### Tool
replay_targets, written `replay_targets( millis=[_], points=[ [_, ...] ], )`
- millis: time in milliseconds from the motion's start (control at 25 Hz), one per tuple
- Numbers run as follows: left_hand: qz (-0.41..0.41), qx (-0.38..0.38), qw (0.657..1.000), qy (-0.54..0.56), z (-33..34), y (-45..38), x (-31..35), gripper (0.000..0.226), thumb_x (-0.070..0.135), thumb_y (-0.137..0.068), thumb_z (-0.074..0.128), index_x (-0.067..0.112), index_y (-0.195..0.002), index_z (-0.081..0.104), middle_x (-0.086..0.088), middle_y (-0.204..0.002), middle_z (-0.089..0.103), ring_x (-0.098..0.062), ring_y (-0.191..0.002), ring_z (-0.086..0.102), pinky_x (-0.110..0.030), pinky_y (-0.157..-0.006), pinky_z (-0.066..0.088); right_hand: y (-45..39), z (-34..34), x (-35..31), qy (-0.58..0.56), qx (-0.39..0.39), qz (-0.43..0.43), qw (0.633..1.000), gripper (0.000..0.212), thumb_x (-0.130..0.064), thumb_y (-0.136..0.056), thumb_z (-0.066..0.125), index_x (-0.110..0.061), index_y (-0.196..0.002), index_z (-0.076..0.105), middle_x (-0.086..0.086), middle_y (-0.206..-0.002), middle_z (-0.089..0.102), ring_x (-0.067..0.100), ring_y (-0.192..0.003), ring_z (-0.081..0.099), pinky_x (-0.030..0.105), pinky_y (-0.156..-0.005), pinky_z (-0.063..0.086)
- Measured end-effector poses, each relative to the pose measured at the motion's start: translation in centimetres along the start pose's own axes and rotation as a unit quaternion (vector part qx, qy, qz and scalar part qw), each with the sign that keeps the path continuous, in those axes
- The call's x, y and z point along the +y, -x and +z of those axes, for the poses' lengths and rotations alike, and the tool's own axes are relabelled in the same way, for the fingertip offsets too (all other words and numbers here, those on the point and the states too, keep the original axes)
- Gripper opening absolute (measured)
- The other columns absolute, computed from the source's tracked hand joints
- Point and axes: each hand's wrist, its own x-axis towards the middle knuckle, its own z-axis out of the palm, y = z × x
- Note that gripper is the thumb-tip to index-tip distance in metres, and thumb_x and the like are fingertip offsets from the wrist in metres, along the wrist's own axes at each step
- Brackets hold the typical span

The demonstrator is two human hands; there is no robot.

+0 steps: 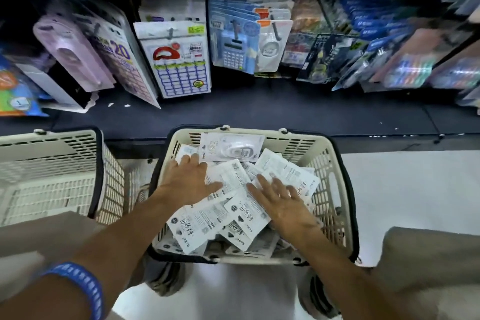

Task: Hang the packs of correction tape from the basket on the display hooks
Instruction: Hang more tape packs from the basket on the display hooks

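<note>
We have both hands spread flat, left hand (191, 179) and right hand (281, 202), on the loose packs (228, 184) heaped in the basket (330, 163) at lower centre, likely to sort one out for the hooks (275, 30) above

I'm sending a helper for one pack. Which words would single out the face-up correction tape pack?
Find the cream basket holding the pile of white packs, below both hands. At its far edge, against the wall nearest the shelf, lies the face-up pack. Unlike the flat printed packs around it, it shows the white dispenser under a clear blister.
</note>
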Motion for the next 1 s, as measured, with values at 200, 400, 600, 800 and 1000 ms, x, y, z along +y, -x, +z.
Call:
replay_targets(
  millis=[200, 400, 600, 800, 1000],
  points=[
    [-0.031, -0.018, 0.973, 0.228, 0.9, 1.2, 0.6, 0.085, 0.072, -0.068, 0.077, 0.023, -0.130, 0.046, 0.003, -0.125, 0.042, -0.018, -0.119, 0.041, -0.034, -0.087, 0.040, -1.0, 1.3, -0.8, -0.112, 0.006, 0.012, 0.994, 0.129, 0.014, -0.082, 0.052, -0.046, -0.137, -0.048, -0.014, -0.145, -0.054, 0.033, -0.148, -0.028, 0.054, -0.121, -0.007],
    [-0.106, -0.137, 0.902, 0.396, 0.9, 3.1, 1.3, 0.055, 0.054, -0.083, 0.075, 0.028, -0.124, 0.049, 0.013, -0.106, 0.062, -0.011, -0.085, 0.068, -0.026, -0.066, 0.055, -0.9, 0.6, 0.6, -0.126, 0.025, -0.067, 0.989, 0.099, -0.019, -0.095, 0.061, -0.040, -0.158, -0.012, -0.014, -0.166, -0.018, 0.024, -0.155, -0.011, 0.044, -0.126, -0.003],
    [-0.091, -0.084, 0.919, 0.373, 0.8, 4.4, 3.0, 0.027, 0.028, -0.099, 0.058, 0.017, -0.120, 0.071, -0.009, -0.125, 0.061, -0.026, -0.105, 0.067, -0.035, -0.094, 0.055, -0.5, 1.4, -2.6, -0.033, 0.031, -0.143, 0.989, 0.099, -0.020, -0.093, 0.065, -0.033, -0.160, -0.007, -0.004, -0.169, -0.010, 0.029, -0.155, -0.012, 0.048, -0.123, -0.014],
    [-0.122, -0.107, 0.843, 0.513, -1.7, 4.6, 1.0, 0.036, 0.038, -0.105, 0.048, 0.017, -0.094, 0.075, -0.002, -0.097, 0.076, -0.018, -0.088, 0.072, -0.038, -0.083, 0.054, -1.7, -2.6, -1.0, -0.165, 0.133, -0.122, 0.969, 0.068, -0.013, -0.092, 0.067, -0.031, -0.152, 0.041, -0.008, -0.157, 0.043, 0.016, -0.144, 0.040, 0.035, -0.124, 0.023],
    [-0.148, -0.053, 0.817, 0.555, -4.2, 3.5, -2.5, 0.073, 0.072, -0.097, 0.031, 0.027, -0.077, 0.084, 0.000, -0.105, 0.074, -0.016, -0.098, 0.064, -0.036, -0.100, 0.037, -2.0, -8.1, 3.2, -0.637, 0.107, 0.104, 0.757, 0.031, -0.030, -0.089, 0.075, -0.019, -0.117, 0.069, 0.002, -0.099, 0.079, 0.017, -0.079, 0.076, 0.031, -0.068, 0.063]
  ],
)
